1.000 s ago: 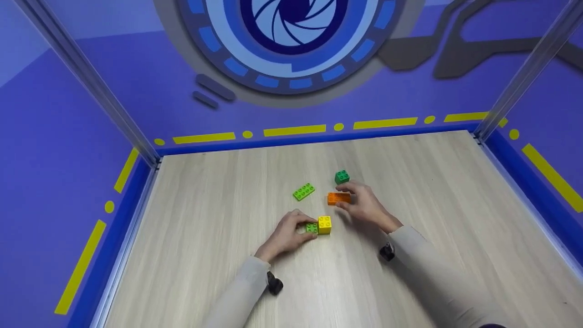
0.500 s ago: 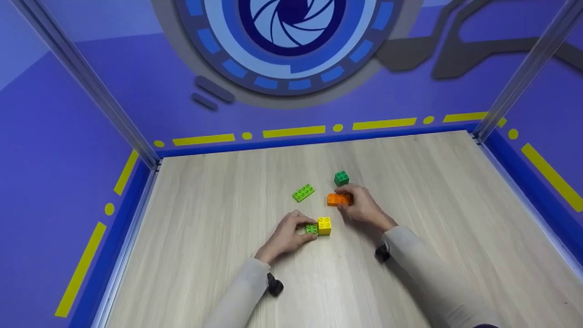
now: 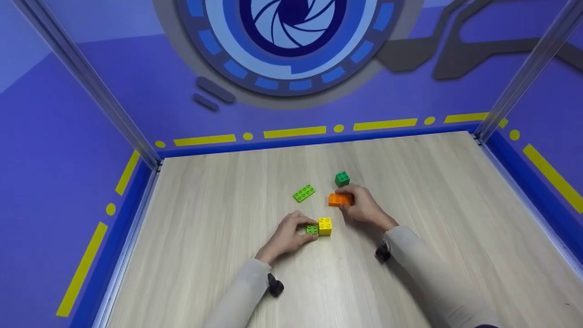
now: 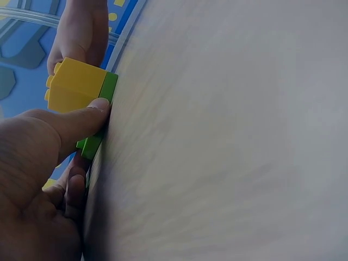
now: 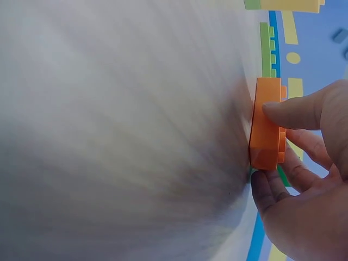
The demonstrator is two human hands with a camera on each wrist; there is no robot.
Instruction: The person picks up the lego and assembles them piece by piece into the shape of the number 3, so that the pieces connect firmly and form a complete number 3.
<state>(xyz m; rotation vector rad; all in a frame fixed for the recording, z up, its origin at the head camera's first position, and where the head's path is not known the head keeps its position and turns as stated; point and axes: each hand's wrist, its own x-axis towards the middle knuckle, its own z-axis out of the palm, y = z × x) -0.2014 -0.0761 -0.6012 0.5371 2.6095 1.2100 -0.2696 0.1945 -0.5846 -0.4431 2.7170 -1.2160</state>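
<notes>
On the wooden table [image 3: 218,255] my left hand [image 3: 288,234] pinches a flat green plate [image 3: 311,228] [image 4: 99,136] that carries a yellow brick [image 3: 324,226] [image 4: 76,85] at its right end. My right hand [image 3: 363,205] grips an orange brick [image 3: 338,199] [image 5: 265,124] with thumb and fingers on its sides; the brick rests on the table. A dark green square brick [image 3: 342,178] stands just behind the right hand. A light green flat plate [image 3: 304,192] [image 5: 265,49] lies loose to the left of the orange brick.
Purple walls with a blue base strip [image 3: 319,136] close in the table at the back and both sides. Metal posts [image 3: 91,86] stand at the back corners. Bare wood extends left, right and toward me.
The right hand closed its fingers round the orange brick and shifted slightly. The left hand and its green and yellow pieces have stayed in place.
</notes>
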